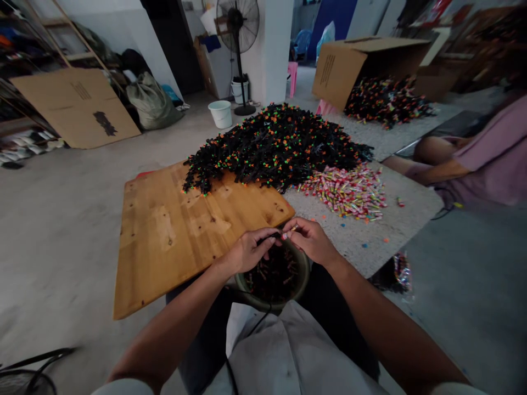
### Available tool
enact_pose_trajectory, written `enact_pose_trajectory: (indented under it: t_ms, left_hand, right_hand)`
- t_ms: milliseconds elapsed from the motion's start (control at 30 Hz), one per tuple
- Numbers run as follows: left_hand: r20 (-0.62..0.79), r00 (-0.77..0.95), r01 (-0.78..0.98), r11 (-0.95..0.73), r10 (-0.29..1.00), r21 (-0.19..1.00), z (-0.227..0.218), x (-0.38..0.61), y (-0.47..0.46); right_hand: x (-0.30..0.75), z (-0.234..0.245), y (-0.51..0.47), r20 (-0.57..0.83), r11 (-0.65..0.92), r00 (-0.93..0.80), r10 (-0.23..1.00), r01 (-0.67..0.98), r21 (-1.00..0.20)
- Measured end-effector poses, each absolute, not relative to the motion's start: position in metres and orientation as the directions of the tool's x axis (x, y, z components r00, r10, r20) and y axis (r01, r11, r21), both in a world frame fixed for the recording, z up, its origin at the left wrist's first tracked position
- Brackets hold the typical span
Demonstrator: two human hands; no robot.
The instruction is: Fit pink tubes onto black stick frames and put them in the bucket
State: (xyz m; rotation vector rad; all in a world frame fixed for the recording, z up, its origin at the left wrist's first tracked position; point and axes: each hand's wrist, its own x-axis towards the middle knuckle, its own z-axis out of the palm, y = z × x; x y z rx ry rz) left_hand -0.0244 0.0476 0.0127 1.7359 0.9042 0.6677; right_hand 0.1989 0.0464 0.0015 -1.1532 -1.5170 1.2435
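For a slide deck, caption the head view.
Left hand holds a black piece, right hand a small tube, above a bucket.

— And in your grip, live, what have we got?
— Tough call! My left hand (250,251) has a black piece (272,236), partly lost under my grasp; in my right hand (312,240) the little piece (285,236) is too small to read!
— The tub (306,272) below?
— My hands cover part of its rim, and its contents (276,278) blur into darkness!
— Edges?
— Fan (236,20) clipped on top, co-worker (492,151) cut off right and blurred, cable (39,358) running out left!
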Motion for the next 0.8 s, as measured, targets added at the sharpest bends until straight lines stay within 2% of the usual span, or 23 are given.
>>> enact_pose_trajectory:
  t_ms: [133,400,567,800]
  left_hand:
    - [0.021,0.566,0.223,-0.177,0.824,0.958,0.007,-0.026,0.047]
    - [-0.006,0.556,0.269,-0.173,0.831,0.947,0.002,-0.025,0.044]
    - [0.212,0.477,0.441,-0.441,0.853,0.782,-0.009,-0.015,0.042]
    - [0.242,0.428,0.596,-0.473,0.871,0.649,-0.022,-0.015,0.039]
  right_hand:
    - [0.195,-0.001,0.045,0.055,0.085,-0.194,0.979,0.150,-0.985]
    - [0.191,-0.003,0.046,-0.004,0.003,-0.251,0.968,0.030,-1.000]
    - [0.186,-0.012,0.051,-0.001,0.001,-0.238,0.971,0.007,-1.000]
    - [0.176,-0.030,0.036,-0.013,-0.013,-0.197,0.980,0.000,-1.000]
